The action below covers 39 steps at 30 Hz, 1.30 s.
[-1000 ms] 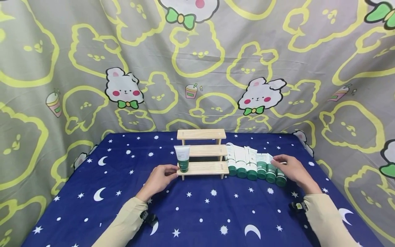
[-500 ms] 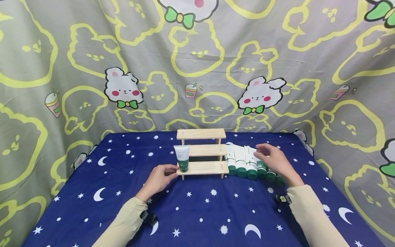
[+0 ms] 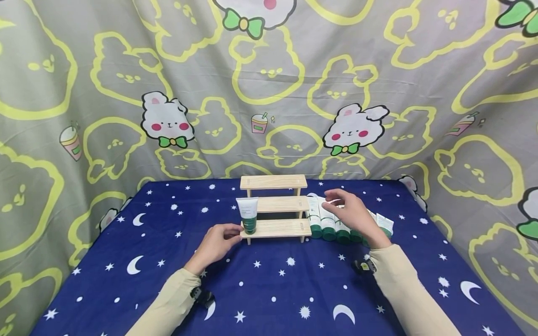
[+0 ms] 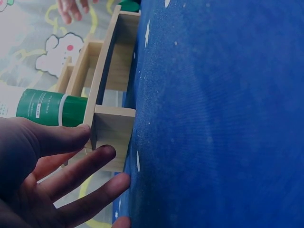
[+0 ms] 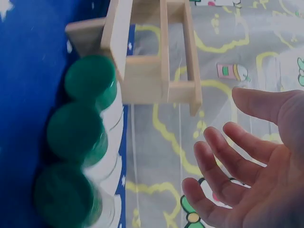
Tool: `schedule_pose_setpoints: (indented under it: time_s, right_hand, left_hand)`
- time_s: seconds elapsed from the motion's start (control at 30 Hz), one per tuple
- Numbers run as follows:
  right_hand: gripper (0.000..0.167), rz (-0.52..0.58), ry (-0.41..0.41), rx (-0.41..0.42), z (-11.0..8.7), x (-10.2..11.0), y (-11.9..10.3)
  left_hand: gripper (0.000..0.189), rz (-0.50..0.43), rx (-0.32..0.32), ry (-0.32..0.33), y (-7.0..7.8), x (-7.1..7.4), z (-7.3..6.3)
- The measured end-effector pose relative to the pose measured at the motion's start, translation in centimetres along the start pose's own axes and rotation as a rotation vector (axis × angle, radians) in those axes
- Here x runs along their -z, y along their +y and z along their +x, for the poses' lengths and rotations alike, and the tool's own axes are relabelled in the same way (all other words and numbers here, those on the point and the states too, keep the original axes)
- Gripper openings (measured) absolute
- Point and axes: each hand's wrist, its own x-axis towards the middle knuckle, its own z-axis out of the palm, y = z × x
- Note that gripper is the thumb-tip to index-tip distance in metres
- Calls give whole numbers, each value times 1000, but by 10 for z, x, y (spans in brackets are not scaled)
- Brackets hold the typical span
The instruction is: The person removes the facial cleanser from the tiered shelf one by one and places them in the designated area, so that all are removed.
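A three-step wooden display stand (image 3: 290,227) stands mid-table. One white-and-green squeeze tube (image 3: 249,219) stands upright on its cap at the left end of the lowest step. My left hand (image 3: 216,242) is at that end; in the left wrist view its thumb tip (image 4: 84,134) touches the board's edge, fingers fairly straight beside the leg. My right hand (image 3: 350,212) hovers over several similar tubes (image 3: 328,227) lying in a row right of the stand, holding nothing. Its fingers are spread and loosely bent, and it hides part of the row. Green caps (image 5: 76,133) face the front.
A dark blue cloth (image 3: 277,280) with white moons and stars covers the table. Behind and around it hangs a grey curtain (image 3: 210,70) with cartoon prints. Each wrist wears a small black camera (image 3: 201,297).
My right hand has moved left along the row from its right end, uncovering the rightmost tubes. My left hand, the stand and the upright tube have stayed in place.
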Motion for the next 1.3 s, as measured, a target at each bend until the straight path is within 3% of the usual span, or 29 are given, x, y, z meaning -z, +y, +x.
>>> schedule_pose_setpoints:
  time_s: [0.6,0.9,1.3]
  right_hand:
    - [46,137,-54,114,7,-44,-42]
    - [46,233,-88,135,6,-72,-59]
    - [43,283,-131,132,9,-110,-71]
  left_hand:
    - [19,-6,3,0,-1,0,0]
    - [19,1,0,-3,-2,-1,1]
    - [19,-3,-2,-2,-2,-1,2]
